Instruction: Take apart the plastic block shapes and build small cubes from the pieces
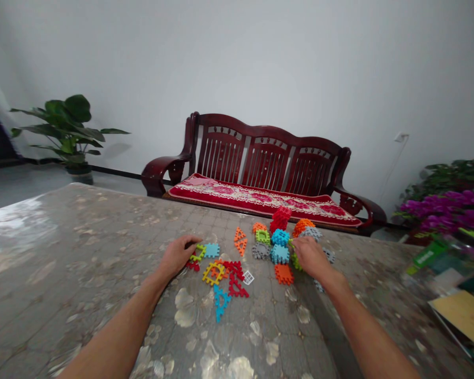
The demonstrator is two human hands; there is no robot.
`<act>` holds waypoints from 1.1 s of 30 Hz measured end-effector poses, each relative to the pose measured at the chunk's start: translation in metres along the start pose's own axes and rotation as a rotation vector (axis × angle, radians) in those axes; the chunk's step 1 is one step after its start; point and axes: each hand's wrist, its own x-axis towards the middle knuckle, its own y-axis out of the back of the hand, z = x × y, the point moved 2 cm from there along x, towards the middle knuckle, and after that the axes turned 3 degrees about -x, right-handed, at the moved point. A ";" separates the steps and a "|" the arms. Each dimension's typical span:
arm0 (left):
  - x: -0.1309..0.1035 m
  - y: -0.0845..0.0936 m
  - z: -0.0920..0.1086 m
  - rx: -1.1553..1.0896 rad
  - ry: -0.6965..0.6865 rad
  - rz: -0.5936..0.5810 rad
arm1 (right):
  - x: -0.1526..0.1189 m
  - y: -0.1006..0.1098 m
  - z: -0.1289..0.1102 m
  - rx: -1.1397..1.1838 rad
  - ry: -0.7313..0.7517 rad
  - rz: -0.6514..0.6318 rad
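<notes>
The left hand has its curled fingers at a yellow-green toothed frame tile; whether they pinch it, I cannot tell; a light-blue square tile lies right of that grip, the pair forming a left-right row nearer this hand; the right hand bends over yellow-green tiles, its closure hidden, with the blue tile stack just to its left; the far-left pot holds a leafy plant.

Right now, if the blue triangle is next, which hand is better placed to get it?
Left, probably. The left hand is nearer the blue triangle, though its fingers are at a green piece. The right hand is farther off, by the blue stack.
</notes>
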 end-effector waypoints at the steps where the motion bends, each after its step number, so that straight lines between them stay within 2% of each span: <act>1: 0.000 0.000 0.000 0.000 0.004 0.000 | -0.002 0.001 0.001 0.021 0.022 0.031; 8: 0.000 -0.001 0.000 0.001 -0.006 0.026 | -0.032 0.005 0.009 0.038 0.017 0.345; 11: 0.000 -0.001 -0.001 0.013 -0.017 0.031 | -0.052 0.001 0.010 -0.018 -0.027 0.420; 16: 0.000 -0.001 -0.003 0.008 -0.029 0.035 | -0.078 -0.011 0.001 -0.138 -0.091 0.437; 22: 0.002 -0.002 -0.005 -0.010 -0.026 0.045 | -0.091 -0.022 -0.007 -0.219 -0.073 0.441; 33: 0.001 0.000 -0.003 0.012 -0.021 0.025 | -0.095 -0.033 -0.012 -0.049 -0.035 0.432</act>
